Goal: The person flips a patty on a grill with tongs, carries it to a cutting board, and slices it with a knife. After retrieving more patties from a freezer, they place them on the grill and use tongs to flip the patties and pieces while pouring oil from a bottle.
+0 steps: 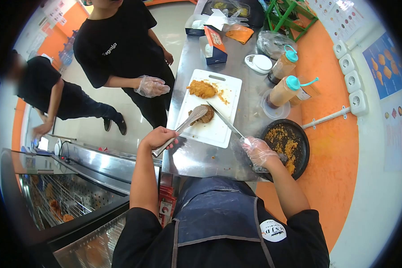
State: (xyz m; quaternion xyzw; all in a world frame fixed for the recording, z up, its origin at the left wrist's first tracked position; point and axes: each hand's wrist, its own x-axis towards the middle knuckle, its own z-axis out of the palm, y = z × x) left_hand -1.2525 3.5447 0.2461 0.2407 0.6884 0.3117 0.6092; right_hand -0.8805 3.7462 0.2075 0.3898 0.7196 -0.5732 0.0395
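Note:
My bare left hand (159,138) is closed around metal tongs (193,117) with a perforated tip. That tip presses on a brown cooked piece of meat (207,117) on the white cutting board (192,134). In a clear plastic glove, my right hand (260,152) grips a knife (228,122), its handle mostly hidden in the fingers. The blade slants across the board, its point beside the brown piece. Further up the board lies a golden fried chicken piece (202,89) with loose crumbs around it.
A black pan (306,147) of crumbs sits by my right forearm. Sauce bottles (285,89), a white scale (258,64) and printed boxes (215,47) stand on the steel table. Across it, a person (116,49) wears a gloved hand; another person (40,85) stands farther left.

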